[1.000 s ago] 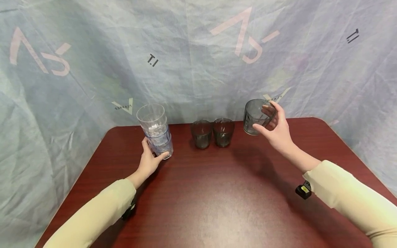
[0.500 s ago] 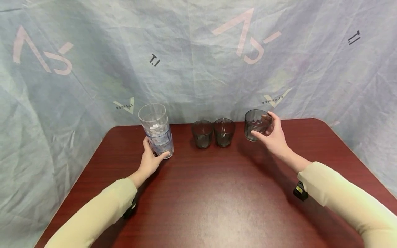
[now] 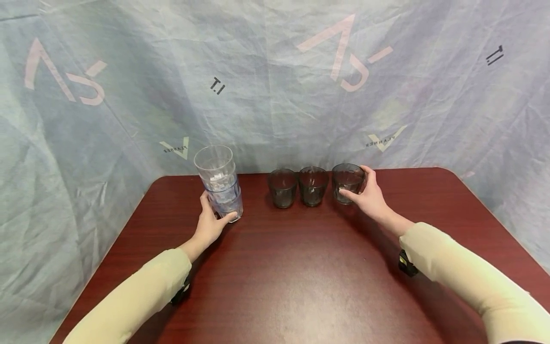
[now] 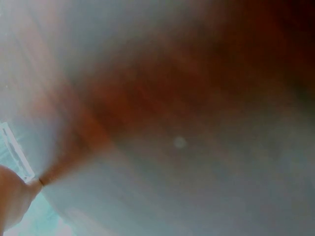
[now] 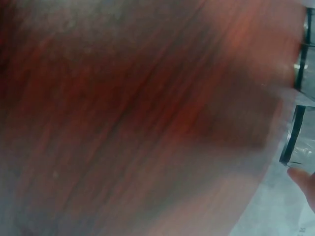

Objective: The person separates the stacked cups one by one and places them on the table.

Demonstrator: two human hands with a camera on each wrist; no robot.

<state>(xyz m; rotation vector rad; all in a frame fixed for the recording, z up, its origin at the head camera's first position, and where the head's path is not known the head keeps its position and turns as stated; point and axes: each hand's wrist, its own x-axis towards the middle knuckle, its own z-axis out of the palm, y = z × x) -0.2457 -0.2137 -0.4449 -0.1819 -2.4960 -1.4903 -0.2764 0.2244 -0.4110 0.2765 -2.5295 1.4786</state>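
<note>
On the left, my left hand (image 3: 209, 225) holds the lower part of a stack of clear glasses (image 3: 218, 181), its thumb across the front near the base. The stack is tilted slightly, and its lower glasses look bluish. My right hand (image 3: 370, 197) grips a dark grey glass (image 3: 346, 177) by its right side, upright and at the table's surface. Directly left of it stand two more dark glasses, a middle one (image 3: 313, 187) and a leftmost one (image 3: 282, 189), making a row. Only a thumb (image 5: 304, 184) and glass edges show in the right wrist view; the left wrist view is mostly blurred.
The reddish-brown wooden table (image 3: 283, 267) has its back edge just behind the row of glasses. A pale printed cloth (image 3: 258, 95) hangs behind the table and along both sides.
My right hand has lowered the dark glass from the air and brought it left, beside the other two. The left hand keeps its hold on the clear stack; the view has shifted slightly.
</note>
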